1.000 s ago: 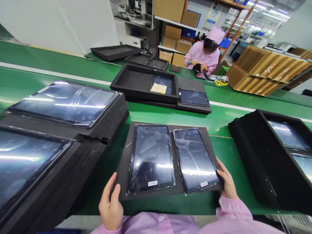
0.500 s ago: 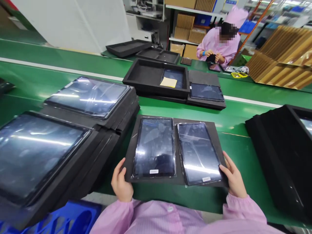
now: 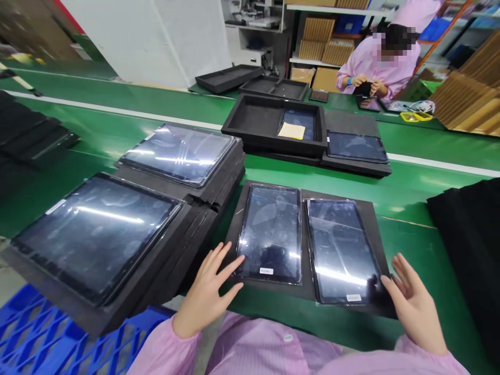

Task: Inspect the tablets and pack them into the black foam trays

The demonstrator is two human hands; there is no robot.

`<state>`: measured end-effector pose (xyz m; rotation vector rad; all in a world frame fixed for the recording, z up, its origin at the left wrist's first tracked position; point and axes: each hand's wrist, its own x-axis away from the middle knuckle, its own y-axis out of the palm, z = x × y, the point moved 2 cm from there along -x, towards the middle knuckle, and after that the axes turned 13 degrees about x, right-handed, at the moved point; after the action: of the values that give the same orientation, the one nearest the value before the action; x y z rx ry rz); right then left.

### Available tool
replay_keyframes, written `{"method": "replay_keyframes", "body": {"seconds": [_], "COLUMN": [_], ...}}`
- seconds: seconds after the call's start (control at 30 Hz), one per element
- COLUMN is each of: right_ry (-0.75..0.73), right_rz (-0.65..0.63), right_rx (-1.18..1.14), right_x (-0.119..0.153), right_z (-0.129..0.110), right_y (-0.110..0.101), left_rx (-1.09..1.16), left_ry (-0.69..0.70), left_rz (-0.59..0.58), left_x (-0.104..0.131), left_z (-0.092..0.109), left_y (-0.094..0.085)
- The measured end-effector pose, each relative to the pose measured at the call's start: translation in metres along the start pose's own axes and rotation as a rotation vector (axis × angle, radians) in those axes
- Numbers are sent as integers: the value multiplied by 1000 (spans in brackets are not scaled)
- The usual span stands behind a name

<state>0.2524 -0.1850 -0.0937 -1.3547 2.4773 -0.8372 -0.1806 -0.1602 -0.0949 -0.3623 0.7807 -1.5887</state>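
Observation:
Two tablet screens lie side by side on a black foam sheet (image 3: 307,265) in front of me. The left screen (image 3: 270,229) stands fairly straight; the right screen (image 3: 339,250) is slightly turned. Each has a small white label near its lower edge. My left hand (image 3: 209,291) is spread open at the sheet's lower left corner, its fingertips by the left screen's edge. Beside the right edge my right hand (image 3: 417,302) is open, fingers apart, thumb near the right screen's lower corner. Whether the thumb touches it, I cannot tell.
At left, foam stacks (image 3: 187,229) carry more screens, above a blue crate (image 3: 42,333). Ahead lie a foam tray (image 3: 253,117) with a yellow note (image 3: 292,130), and another screen (image 3: 356,146). Black foam (image 3: 469,229) stands right. Across the bench, a person (image 3: 378,62) handles a dark item.
Both hands have let go of the foam sheet's sides and opened. The sheet with its two screens now rests on the green bench. My view has shifted left.

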Motion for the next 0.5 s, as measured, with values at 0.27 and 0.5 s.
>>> {"method": "replay_keyframes", "body": {"seconds": [0.27, 0.5], "right_ry": [-596, -738], "right_rz": [-28, -226], "right_rx": [177, 192], "right_x": [43, 49], "right_z": [-84, -107], "right_y": [52, 100], "left_rx": [50, 144], "left_ry": [279, 350], "left_rz": [-200, 57], "left_x": [-33, -21], "left_z": [5, 11], "left_y": [-12, -1]}}
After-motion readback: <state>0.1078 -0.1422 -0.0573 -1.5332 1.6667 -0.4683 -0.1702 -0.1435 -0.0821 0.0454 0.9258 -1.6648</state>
